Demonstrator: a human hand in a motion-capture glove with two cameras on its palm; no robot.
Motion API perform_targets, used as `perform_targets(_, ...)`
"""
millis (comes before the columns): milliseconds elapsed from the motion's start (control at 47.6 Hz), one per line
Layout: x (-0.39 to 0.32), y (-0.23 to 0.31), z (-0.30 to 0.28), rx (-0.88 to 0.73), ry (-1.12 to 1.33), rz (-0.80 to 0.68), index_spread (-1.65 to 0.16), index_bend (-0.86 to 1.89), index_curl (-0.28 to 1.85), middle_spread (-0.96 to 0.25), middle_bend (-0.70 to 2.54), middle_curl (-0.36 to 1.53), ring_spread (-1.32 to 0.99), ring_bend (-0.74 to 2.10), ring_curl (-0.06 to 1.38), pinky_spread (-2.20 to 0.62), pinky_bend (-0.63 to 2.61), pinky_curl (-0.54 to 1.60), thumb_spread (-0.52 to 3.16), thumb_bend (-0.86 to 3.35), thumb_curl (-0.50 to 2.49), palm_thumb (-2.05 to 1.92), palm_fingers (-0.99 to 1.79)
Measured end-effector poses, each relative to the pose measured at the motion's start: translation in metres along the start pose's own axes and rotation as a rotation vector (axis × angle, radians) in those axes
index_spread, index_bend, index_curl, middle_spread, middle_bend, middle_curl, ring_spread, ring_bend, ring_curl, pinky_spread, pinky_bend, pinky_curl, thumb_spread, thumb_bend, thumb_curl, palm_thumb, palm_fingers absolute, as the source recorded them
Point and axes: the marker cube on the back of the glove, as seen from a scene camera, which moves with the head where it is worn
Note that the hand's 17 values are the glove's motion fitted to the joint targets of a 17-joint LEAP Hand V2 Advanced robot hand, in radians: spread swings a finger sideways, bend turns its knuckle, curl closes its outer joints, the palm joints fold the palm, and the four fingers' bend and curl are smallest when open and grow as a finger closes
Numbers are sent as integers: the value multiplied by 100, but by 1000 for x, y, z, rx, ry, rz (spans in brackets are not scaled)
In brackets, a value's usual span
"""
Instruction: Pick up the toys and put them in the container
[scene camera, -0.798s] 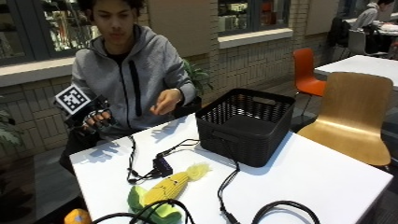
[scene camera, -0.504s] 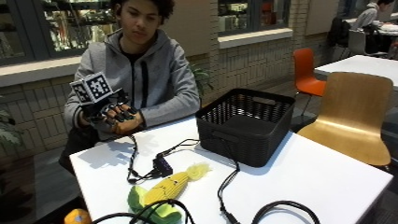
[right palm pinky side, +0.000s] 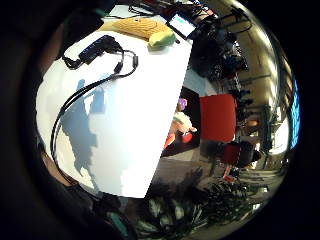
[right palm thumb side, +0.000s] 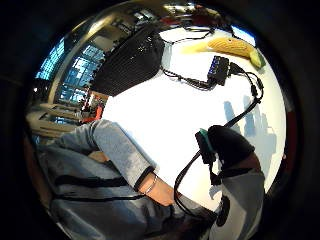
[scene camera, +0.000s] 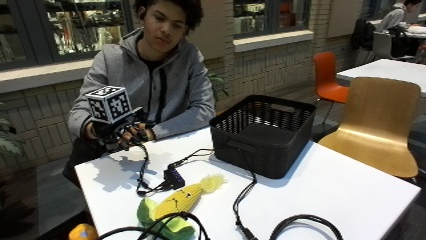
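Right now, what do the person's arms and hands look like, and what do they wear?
The right hand wears a black glove with black straps. Both arms are covered by the long grey sleeves of a zipped hooded sweatshirt with dark cuffs. The other hand is bare, with a thin bracelet at its wrist.

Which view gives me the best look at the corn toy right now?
The outside view: the corn toy lies whole and close on the table, beside cables. Both palm views catch it only small, at the table's far edge.
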Motion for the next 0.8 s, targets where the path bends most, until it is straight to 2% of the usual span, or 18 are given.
perform_targets(126, 19, -26, -4, -3, -44, 1, -28, 3, 10, 0, 16, 24, -17, 37, 20, -5, 78, 35, 147, 41, 21, 20, -24)
perform_targets(378, 66, -118, 2, -79, -72, -6, -28, 5, 9, 0, 15, 26, -17, 34, 23, -3, 80, 36, 144, 38, 24, 22, -23)
perform_targets(588, 103, -188, 28, -256, -139, -7, -28, 7, 10, 1, 16, 27, -16, 28, 24, -2, 76, 35, 139, 35, 26, 25, -26)
perform_targets(798, 117, -225, 56, -383, -81, 107, -29, 11, 13, 0, 14, 26, -15, 18, 24, 0, 65, 33, 131, 27, 26, 23, -28)
